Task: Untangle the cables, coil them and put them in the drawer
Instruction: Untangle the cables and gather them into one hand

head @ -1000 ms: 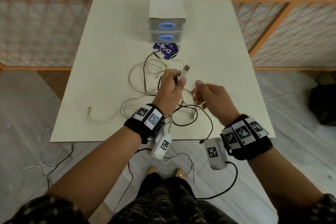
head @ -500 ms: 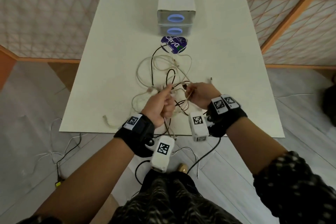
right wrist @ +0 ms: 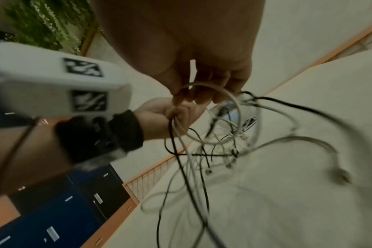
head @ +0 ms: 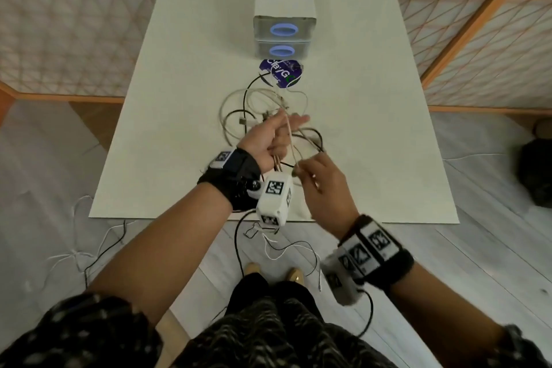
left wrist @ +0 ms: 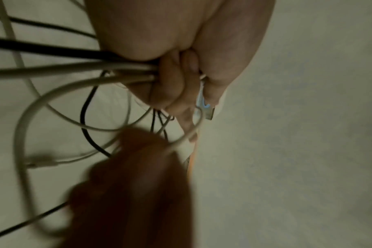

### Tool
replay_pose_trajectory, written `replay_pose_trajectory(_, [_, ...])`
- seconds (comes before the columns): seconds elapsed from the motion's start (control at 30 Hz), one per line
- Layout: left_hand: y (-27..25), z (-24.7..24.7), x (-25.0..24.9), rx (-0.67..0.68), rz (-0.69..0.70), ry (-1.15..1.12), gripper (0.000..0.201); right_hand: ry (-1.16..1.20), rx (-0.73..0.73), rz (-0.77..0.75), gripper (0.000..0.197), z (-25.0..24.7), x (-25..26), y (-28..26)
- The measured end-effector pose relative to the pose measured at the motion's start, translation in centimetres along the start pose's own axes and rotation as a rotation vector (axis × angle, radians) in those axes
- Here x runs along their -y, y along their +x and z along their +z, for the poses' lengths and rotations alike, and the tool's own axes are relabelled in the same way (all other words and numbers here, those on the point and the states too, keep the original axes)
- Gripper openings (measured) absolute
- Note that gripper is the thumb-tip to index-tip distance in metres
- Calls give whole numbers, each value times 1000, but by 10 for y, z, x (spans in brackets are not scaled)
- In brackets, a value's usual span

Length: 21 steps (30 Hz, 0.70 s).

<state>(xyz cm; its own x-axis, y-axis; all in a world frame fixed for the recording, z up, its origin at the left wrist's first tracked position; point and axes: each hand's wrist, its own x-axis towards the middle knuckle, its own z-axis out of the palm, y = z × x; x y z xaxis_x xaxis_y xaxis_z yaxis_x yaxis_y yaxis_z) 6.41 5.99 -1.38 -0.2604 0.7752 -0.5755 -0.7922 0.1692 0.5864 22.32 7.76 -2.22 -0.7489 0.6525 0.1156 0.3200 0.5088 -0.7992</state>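
The left hand (head: 276, 136) is curled around a bunch of cables (head: 263, 110), white and black strands running out of the fist toward the tangle on the table (head: 373, 98); a flat plug (left wrist: 208, 110) sticks out past its fingers (left wrist: 170, 80). The right hand (head: 324, 185) pinches one white cable (head: 291, 143) between thumb and fingertips, drawn taut up to the left hand. In the right wrist view that strand makes a loop (right wrist: 212, 115) between the two hands. To do this well, I would hold the bunch steady in the left hand and lead the white strand round in even loops, feeding slowly so that it slides free of the black ones rather than tightening a knot. The rest of the tangle lies in front of a purple disc (head: 282, 73), beyond which stands the drawer unit (head: 283, 3): two drawers, each with a blue ring handle, both closed. Two hands, one disc; the cables are too knotted to count, though at least one black and several white show.
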Motion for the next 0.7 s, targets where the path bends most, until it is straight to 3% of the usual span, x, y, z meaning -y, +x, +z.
replay_pose_trajectory(0.07, [7,0,-8,-19,45,-48,33,-2,28,-19,20,-2,-15,-25])
replay_pose_trajectory(0.17, [5,1,-4,-66,87,-1,21,-60,130,122,18,-8,-35,-42])
replay_pose_trajectory(0.23, [1,3,7,-27,71,97,19,-23,121,219,16,-12,-37,-32])
replay_pose_trajectory(0.33, [-5,5,20,38,1,243,21,210,92,383,17,-17,-19,8])
replay_pose_trajectory(0.47, [-5,11,20,-5,-17,378,23,166,118,345,23,-12,-4,39])
replay_pose_trajectory(0.6, [6,2,0,-64,39,164,33,193,15,330,27,-10,-11,19])
replay_pose_trajectory(0.7, [14,-13,-12,-134,81,-31,34,182,100,300,22,-10,-31,-25])
